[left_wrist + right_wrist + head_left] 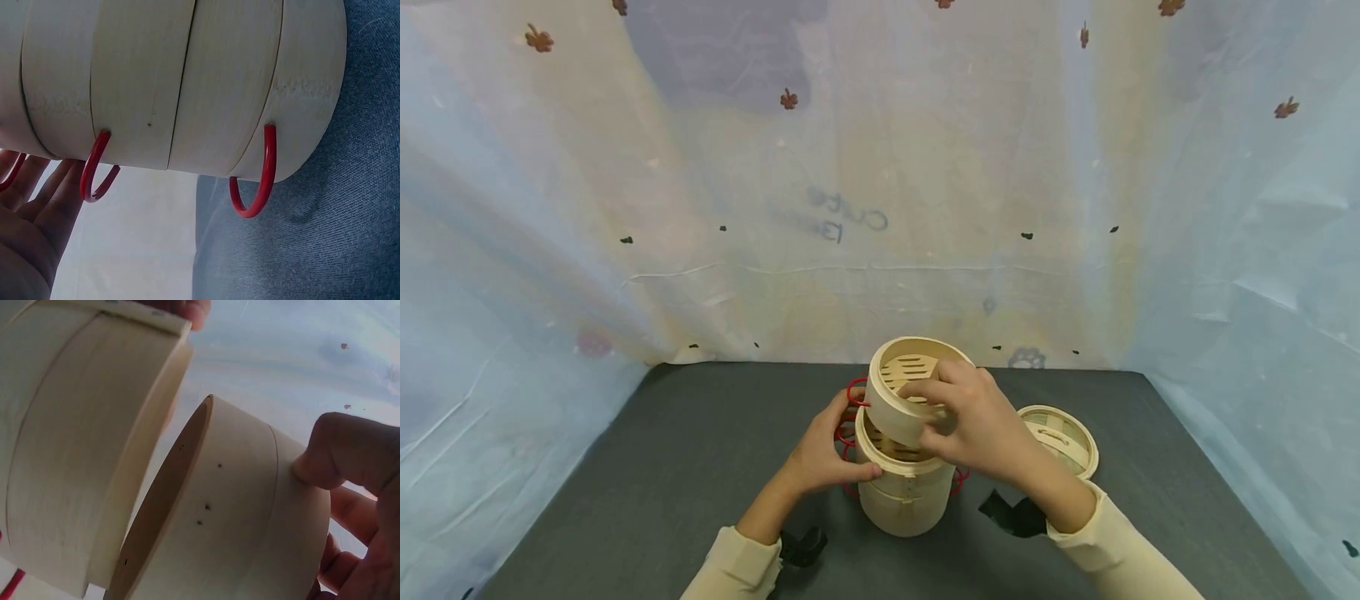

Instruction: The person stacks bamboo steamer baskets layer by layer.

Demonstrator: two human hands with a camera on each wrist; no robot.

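My right hand (973,417) grips a round bamboo steamer tier (887,408) by its near right wall, fingers over the rim. The tier is tilted, its slatted floor showing, and sits above the mouth of a stacked bamboo steamer (906,504). In the right wrist view a wedge-shaped gap separates the tier's lower edge (206,444) from the stack's rim (140,462). My left hand (820,454) holds the stack at its upper left side, thumb at the front rim. Red ring handles (94,175) stick out from the wall near its fingers.
A round bamboo steamer lid (1078,446) with a strap handle lies on the dark grey table (715,467), right of the stack, partly behind my right forearm. A pale patterned curtain (887,183) hangs behind the table and along both sides.
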